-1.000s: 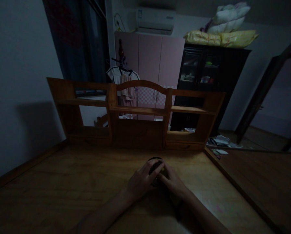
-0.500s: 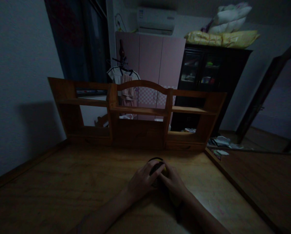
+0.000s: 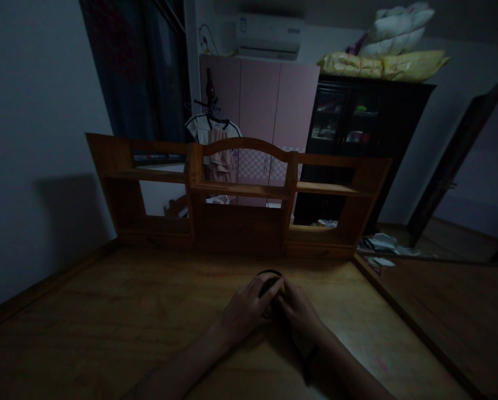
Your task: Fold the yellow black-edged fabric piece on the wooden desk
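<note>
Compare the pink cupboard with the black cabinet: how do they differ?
The pink cupboard is pale, the black cabinet dark. The cupboard's doors are opaque, with a checked band; the cabinet has glass panes. The cupboard sits below an air conditioner, while the cabinet carries yellow packages. Both stand behind the wooden shelf unit, partly hidden.

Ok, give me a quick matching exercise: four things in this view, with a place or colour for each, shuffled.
1. dark item
2. shelf
3. wardrobe
4. air conditioner

A. pink
B. high on the wall
C. between left hand and right hand
D. at the far edge of the table

Pairs: 1-C, 2-D, 3-A, 4-B
</note>
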Tool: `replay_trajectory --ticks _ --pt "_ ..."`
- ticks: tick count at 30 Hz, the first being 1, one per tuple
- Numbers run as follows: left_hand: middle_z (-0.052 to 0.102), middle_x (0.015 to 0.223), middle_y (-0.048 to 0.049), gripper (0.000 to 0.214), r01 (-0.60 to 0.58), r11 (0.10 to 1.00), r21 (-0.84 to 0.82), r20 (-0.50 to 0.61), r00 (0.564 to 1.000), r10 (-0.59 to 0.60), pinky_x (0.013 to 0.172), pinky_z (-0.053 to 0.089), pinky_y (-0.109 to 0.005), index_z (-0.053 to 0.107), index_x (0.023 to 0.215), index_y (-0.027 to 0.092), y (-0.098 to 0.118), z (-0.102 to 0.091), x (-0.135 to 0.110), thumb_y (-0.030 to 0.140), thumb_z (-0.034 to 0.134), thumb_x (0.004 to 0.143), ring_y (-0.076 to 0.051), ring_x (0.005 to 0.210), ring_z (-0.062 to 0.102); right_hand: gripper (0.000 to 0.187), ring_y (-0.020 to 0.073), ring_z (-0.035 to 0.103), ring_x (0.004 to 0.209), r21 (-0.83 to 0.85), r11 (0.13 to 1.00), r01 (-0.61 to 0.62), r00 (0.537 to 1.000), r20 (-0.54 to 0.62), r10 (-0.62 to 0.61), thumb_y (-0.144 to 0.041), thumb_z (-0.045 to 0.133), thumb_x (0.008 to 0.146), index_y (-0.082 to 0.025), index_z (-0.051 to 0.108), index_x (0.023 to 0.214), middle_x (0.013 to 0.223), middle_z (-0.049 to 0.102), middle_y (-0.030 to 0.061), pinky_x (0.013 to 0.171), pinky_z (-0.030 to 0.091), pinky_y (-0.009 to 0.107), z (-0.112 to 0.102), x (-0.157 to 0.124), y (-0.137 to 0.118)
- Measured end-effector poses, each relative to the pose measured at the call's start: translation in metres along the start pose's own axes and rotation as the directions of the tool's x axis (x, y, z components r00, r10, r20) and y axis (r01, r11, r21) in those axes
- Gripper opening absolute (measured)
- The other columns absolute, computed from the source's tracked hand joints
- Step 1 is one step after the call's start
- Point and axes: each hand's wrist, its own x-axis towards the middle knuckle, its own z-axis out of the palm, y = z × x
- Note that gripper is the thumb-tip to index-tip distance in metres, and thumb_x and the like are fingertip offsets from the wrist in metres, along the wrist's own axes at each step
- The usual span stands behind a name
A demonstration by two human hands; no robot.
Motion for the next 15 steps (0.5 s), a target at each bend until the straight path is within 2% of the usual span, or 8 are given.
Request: replay_trajectory --ticks 5,10,15 --pt "0.039 0.142 -0.0134 0.114 0.014 1.000 -0.019 0.023 1.000 -0.014 0.104 0.046 -0.046 0.019 0.150 0.027 0.0007 -0.0006 0.0004 0.013 0.088 0.060 -0.032 0.131 0.043 0.035 0.0227 0.068 0.093 0.022 0.998 -0.054 0.999 0.007 0.054 -0.019 0.060 0.085 -0.020 0.056 0.119 0.107 0.071 0.0058 0.080 0.053 0.034 -0.0024 0.0020 -0.0041" --pt "0.038 0.143 -0.0131 0.113 0.018 1.000 -0.016 0.033 0.999 -0.018 0.104 0.046 -0.047 0.018 0.150 0.029 0.0017 -0.0014 0.0006 0.010 0.086 0.062 -0.032 0.131 0.043 0.037 0.0229 0.067 0.096 0.036 0.999 -0.036 0.999 0.015 0.036 -0.019 0.058 0.086 -0.020 0.054 0.123 0.108 0.070 0.0064 0.083 0.053 0.034 -0.0008 0.0013 -0.0019" --pt "0.039 0.141 -0.0130 0.104 -0.018 0.999 0.026 0.036 0.999 0.017 0.102 0.048 -0.046 0.021 0.149 0.028 0.0015 0.0008 0.0000 0.011 0.082 0.067 -0.032 0.130 0.043 0.039 0.0253 0.060 0.112 0.050 0.999 -0.008 0.999 0.036 0.007 -0.019 0.053 0.088 -0.021 0.054 0.127 0.122 0.065 0.0084 0.096 0.047 0.040 -0.0030 -0.0008 0.0009"
